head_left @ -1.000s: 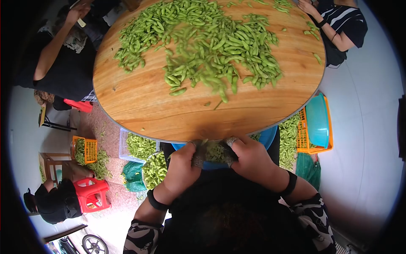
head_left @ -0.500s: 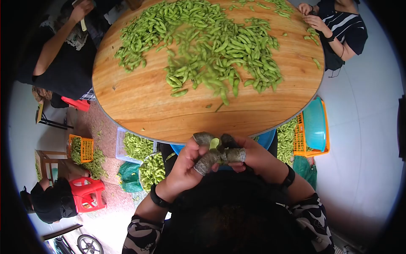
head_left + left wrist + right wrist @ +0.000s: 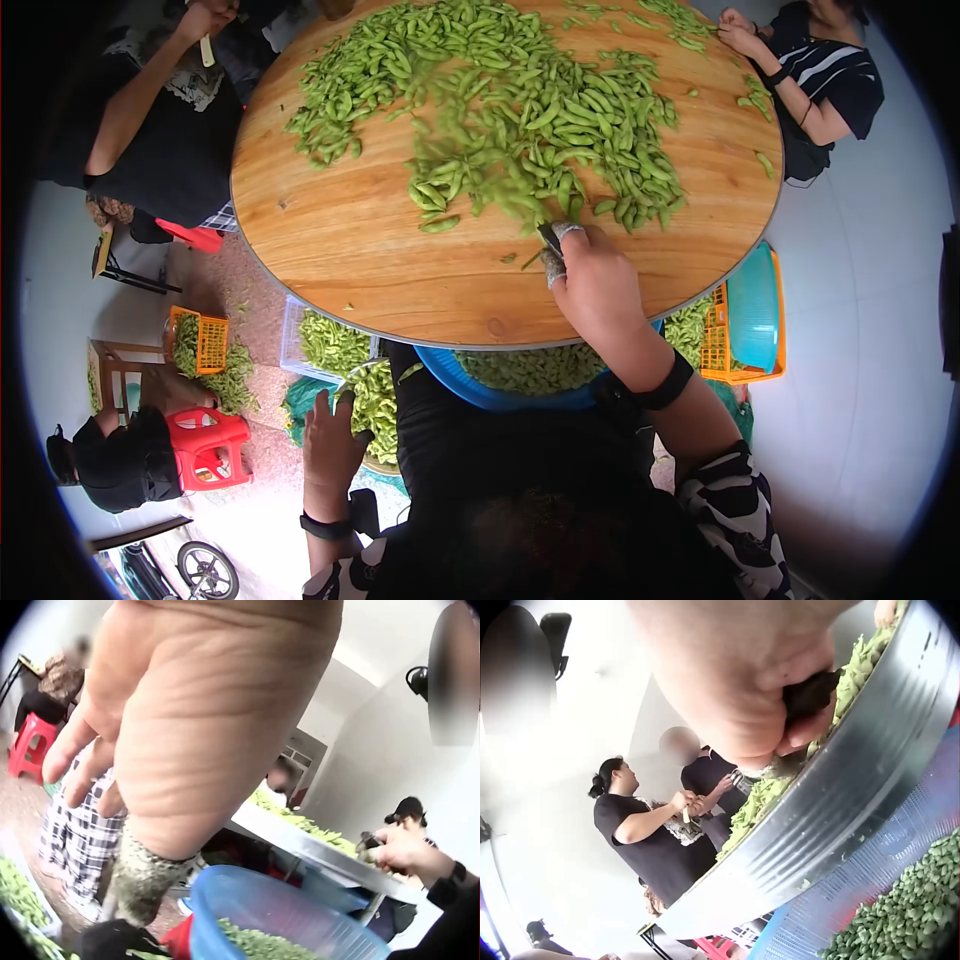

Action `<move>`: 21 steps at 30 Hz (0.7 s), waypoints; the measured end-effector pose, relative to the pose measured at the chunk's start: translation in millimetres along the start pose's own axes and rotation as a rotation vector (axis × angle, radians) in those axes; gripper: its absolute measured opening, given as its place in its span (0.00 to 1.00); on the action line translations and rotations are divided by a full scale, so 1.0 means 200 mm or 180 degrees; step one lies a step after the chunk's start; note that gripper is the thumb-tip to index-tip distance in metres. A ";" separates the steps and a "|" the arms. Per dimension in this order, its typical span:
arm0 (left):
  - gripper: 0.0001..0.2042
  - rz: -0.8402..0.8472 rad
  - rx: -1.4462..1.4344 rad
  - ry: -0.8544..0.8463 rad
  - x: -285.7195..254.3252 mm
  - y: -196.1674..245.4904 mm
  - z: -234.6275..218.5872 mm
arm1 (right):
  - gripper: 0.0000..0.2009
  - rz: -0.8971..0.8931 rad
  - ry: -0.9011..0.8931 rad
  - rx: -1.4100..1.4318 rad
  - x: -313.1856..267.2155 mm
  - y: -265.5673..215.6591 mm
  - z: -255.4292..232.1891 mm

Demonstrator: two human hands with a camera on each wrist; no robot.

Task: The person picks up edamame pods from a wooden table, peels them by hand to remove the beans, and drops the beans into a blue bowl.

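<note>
My right hand (image 3: 603, 285) reaches over the round wooden table (image 3: 400, 290), its wrapped fingertips right at the near edge of a heap of green soybean pods (image 3: 600, 130). Its fingers bend in the right wrist view; I cannot tell whether they pinch a pod. Low on the left, my left hand (image 3: 332, 445) hangs beside a round bowl of pods (image 3: 372, 390), fingers spread and nothing in them. Grey wrapping (image 3: 142, 874) covers the left thumb. Beneath the table edge, a blue basin (image 3: 450, 375) contains shelled green beans (image 3: 915, 900).
A white crate (image 3: 293, 340) of pods stands on the floor at left, near an orange basket (image 3: 212, 345) and a red stool (image 3: 208, 445). At right, a teal basket (image 3: 752, 310) leans in an orange crate (image 3: 720, 330). Other people sit around the table.
Both hands were together over the basin, with a pod between them half a second ago. The right has moved forward onto the table; the left has dropped away to the lower left.
</note>
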State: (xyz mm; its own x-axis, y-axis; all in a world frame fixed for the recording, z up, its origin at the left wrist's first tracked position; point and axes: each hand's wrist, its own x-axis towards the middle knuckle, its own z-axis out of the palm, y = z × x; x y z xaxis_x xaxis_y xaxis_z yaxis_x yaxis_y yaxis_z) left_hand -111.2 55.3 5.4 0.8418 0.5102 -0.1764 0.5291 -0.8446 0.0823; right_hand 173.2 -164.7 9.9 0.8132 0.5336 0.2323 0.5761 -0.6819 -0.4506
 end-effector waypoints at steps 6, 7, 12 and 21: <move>0.18 0.1538 -0.1955 0.0525 0.21 0.41 -0.13 | 0.18 0.0075 -0.0129 0.1306 -0.11 0.03 -0.12; 0.19 0.1734 -0.2063 0.0790 0.24 0.51 -0.15 | 0.18 0.0140 -0.0334 0.1407 -0.14 0.01 -0.17; 0.22 0.2868 -0.1033 0.1142 0.38 0.77 -0.25 | 0.19 -0.0715 -0.0543 0.1238 -0.28 0.00 -0.28; 0.17 0.1808 -0.4253 -0.0725 0.38 0.75 -0.03 | 0.22 -0.0167 -0.1026 0.2603 -0.36 0.00 -0.25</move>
State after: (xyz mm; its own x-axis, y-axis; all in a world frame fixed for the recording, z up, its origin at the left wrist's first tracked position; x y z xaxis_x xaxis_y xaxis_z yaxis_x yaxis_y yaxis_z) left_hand 32.8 -30.6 10.3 0.9983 0.0252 0.0520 -0.0498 -0.0792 0.9956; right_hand 118.2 -227.1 35.8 0.6534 0.7537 0.0710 0.2724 -0.1465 -0.9510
